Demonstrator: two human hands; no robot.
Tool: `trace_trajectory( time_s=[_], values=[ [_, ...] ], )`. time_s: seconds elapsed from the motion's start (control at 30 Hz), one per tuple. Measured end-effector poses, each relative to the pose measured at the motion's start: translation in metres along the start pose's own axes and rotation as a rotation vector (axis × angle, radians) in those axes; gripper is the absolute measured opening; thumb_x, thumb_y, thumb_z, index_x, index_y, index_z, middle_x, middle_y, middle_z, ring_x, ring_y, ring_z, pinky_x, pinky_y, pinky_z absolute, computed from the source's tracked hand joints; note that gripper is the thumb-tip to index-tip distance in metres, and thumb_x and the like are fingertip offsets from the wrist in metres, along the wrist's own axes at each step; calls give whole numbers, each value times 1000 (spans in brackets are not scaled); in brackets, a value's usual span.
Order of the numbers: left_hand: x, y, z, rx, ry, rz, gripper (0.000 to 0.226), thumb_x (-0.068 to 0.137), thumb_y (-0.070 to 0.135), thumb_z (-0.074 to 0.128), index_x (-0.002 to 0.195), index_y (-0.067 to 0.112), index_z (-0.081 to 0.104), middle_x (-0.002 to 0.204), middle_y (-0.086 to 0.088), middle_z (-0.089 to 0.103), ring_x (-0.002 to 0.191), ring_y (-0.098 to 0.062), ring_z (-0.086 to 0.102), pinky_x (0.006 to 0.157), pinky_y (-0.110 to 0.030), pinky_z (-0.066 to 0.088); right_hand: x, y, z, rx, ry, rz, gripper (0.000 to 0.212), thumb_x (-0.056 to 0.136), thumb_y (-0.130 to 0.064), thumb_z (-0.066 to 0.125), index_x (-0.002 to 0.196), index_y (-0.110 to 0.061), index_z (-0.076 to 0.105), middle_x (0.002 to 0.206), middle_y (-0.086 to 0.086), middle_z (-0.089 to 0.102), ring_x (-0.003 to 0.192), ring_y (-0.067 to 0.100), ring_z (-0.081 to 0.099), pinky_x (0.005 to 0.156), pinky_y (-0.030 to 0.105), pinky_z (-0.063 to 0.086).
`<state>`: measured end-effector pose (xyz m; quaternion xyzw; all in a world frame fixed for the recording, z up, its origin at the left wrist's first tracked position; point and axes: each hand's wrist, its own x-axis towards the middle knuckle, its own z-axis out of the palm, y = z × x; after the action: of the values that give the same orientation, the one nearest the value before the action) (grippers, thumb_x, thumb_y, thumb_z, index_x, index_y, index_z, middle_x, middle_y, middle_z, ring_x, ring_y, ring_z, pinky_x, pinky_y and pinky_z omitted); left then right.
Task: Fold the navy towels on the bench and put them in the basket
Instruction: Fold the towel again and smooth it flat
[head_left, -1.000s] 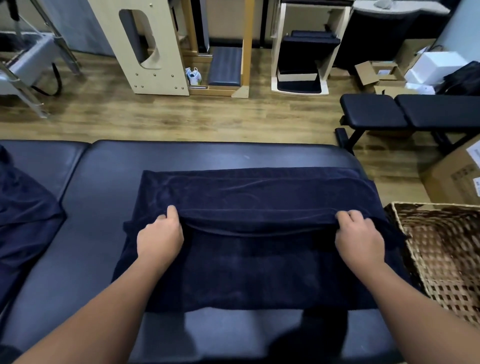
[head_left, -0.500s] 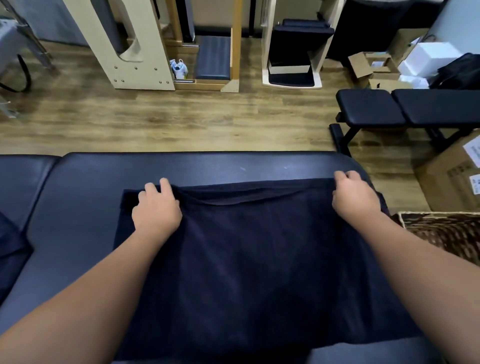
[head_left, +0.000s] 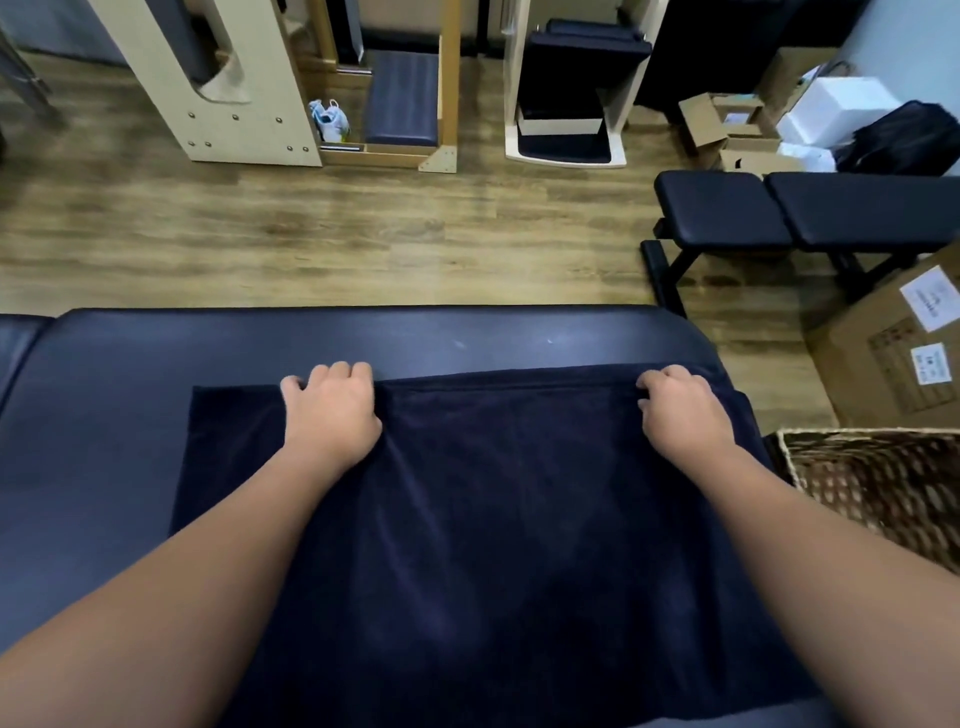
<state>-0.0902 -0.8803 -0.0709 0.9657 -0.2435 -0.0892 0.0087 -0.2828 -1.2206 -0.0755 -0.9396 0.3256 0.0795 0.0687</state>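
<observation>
A navy towel (head_left: 498, 519) lies folded in half on the black padded bench (head_left: 208, 353), its upper layer drawn over to the far edge. My left hand (head_left: 332, 410) grips that far edge left of the middle, fingers curled over it. My right hand (head_left: 680, 410) grips the same edge near the far right corner. A woven wicker basket (head_left: 883, 483) stands just right of the bench, past my right forearm; what it holds is not visible.
Beyond the bench is wooden floor. A black weight bench (head_left: 800, 213) stands at the right, with cardboard boxes (head_left: 893, 343) beside the basket. Wooden frames and padded equipment (head_left: 400, 98) line the far wall.
Both hands carried the towel's near edge away from me, from the towel's middle to its far edge, folding it in half. The view tilted down and the towel pile at left left the frame.
</observation>
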Motion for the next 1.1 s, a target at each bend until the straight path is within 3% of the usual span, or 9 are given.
trace_trajectory(
  time_s=[0.1,0.2,0.33,0.53,0.6,0.7,0.87,0.97,1.1],
  values=[
    [-3,31,6,-86,-41,179,29,96,26,50,124,20,54,121,0,54,118,-24,46,102,-48,31,6,4,-2,32,47,-26,17,102,-20,52,111,-15,65,105,3,51,94,29,53,69,39,48],
    [1,67,9,-94,-134,309,40,100,41,48,138,27,49,127,4,48,124,-21,41,107,-48,27,5,12,-4,42,11,-13,28,99,-11,51,124,-18,63,115,4,54,98,29,59,68,37,48],
    [19,106,5,-112,-217,258,36,100,49,52,127,25,53,117,4,50,120,-21,44,99,-45,29,4,44,-13,2,-66,91,39,88,-10,53,125,-21,56,122,2,49,98,33,60,68,36,43],
    [42,138,0,-198,-348,155,13,99,30,59,101,22,49,106,4,57,112,-23,53,91,-39,29,18,83,-18,55,-72,21,13,97,-24,56,109,-21,58,115,5,58,101,35,61,78,45,53],
    [43,139,0,-253,-301,103,9,99,25,58,98,21,50,99,5,60,106,-23,55,91,-39,28,27,87,-25,93,-45,-12,9,98,-22,58,106,-19,60,108,7,63,98,35,60,75,42,52],
    [36,141,4,-300,-116,35,8,99,20,56,105,20,53,105,2,61,107,-25,54,92,-41,32,37,87,-31,217,174,-20,4,96,-17,60,99,-16,61,101,9,59,92,37,60,75,43,51],
    [9,169,20,-120,26,398,40,90,18,62,129,20,55,128,-3,50,123,-28,44,104,-51,32,20,70,-14,152,59,-8,38,88,-7,60,122,-17,47,127,9,41,92,38,57,76,45,50],
    [-6,180,32,-7,180,519,33,73,2,67,104,12,63,106,-7,53,94,-31,51,80,-45,38,-4,55,-5,-20,154,-69,56,74,-7,68,126,-16,50,134,11,43,102,36,55,88,49,47],
    [-29,168,40,2,235,420,13,79,8,68,86,12,58,84,-4,49,69,-26,45,62,-37,27,-34,28,19,-19,175,-333,33,84,-18,67,116,-13,67,128,10,58,119,34,53,101,56,41]
  ],
)
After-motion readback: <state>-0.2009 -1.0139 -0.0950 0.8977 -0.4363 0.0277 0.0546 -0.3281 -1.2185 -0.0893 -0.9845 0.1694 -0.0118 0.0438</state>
